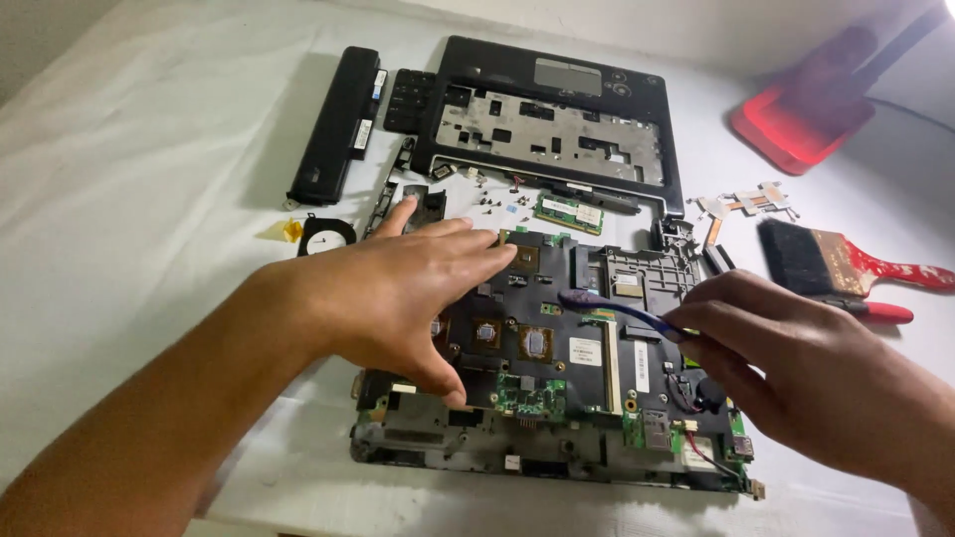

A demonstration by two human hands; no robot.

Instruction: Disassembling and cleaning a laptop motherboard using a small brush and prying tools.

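Motherboard (557, 343): seated in laptop base (428, 438) on table. Left hand (398, 288) flat, spread on board. Right hand (786, 358) pinching blue pry tool (612, 308). Risk: tool slip could gouge chips.

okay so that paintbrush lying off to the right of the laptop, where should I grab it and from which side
Grip the paintbrush by its red handle, coming from above at the far right. It lies flat on the white cloth, dark bristles pointing left toward the motherboard, so the handle is the narrow, bare end. The right hand is nearest, though it holds a blue tool.
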